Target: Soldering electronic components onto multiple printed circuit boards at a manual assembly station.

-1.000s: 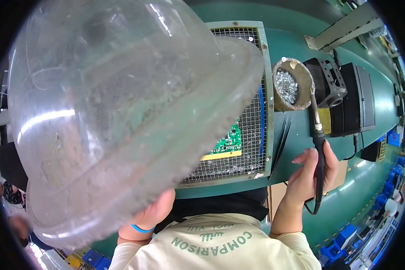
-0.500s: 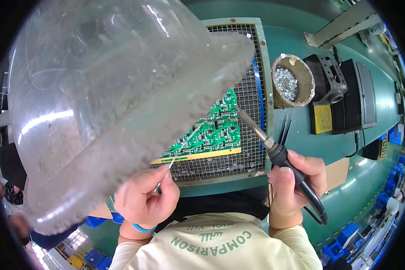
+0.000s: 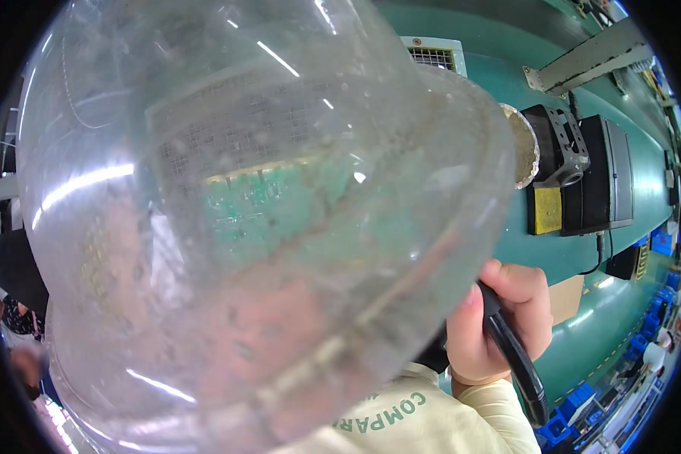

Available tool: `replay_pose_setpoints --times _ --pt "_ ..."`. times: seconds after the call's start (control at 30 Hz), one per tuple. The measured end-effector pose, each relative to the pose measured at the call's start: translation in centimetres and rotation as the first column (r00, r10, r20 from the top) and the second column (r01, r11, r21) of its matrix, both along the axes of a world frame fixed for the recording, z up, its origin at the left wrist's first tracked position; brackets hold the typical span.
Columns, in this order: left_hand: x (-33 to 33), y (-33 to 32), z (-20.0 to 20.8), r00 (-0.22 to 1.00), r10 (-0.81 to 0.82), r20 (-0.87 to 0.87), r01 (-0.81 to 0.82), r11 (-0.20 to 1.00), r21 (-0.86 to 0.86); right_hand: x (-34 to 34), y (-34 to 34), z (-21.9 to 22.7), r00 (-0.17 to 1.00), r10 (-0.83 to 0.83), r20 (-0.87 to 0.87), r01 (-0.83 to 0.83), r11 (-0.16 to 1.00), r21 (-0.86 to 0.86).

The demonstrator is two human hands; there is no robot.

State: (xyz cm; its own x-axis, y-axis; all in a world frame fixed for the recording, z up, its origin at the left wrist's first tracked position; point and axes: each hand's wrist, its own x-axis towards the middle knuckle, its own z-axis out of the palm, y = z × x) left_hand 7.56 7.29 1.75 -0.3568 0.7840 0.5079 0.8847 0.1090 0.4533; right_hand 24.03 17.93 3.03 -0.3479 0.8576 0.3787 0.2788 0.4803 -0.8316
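My right hand (image 3: 503, 318) is closed around the black handle of a soldering iron (image 3: 518, 362); its metal tip is hidden behind a large clear plastic hood (image 3: 401, 189). Through the scuffed plastic, my left hand (image 3: 261, 325) appears only as a pinkish blur, so its fingers and anything in them cannot be made out. A panel of green circuit boards (image 3: 257, 208) shows hazily through the hood, on a wire-mesh tray whose far corner (image 3: 435, 57) sticks out past the hood.
Right of the hood stand a round, crusted pot (image 3: 523, 147), partly covered, a black iron stand (image 3: 560, 151) with a yellow sponge (image 3: 548, 210), and a black box-shaped unit (image 3: 609, 170). A metal post (image 3: 590, 60) rises at the back right. Blue bins (image 3: 579, 401) line the far right.
The clear hood now reaches further right and nearer in the view, covering the boards, most of the tray, the iron's tip and my left hand, which held a thin wire before. My right hand keeps the soldering iron.
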Motion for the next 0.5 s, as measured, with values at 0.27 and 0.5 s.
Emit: replay_pose_setpoints --times 0.27,0.5 --pt "-0.2 0.5 0.3 1.000 0.008 0.013 -0.008 1.000 -0.005 -1.7 -0.1 1.8 0.978 0.060 0.200 -0.115 0.954 0.278" --pt "-0.5 0.5 0.1 1.000 0.003 0.010 -0.003 1.000 -0.007 -2.7 -0.3 0.9 0.987 0.074 0.140 -0.124 0.910 0.396"
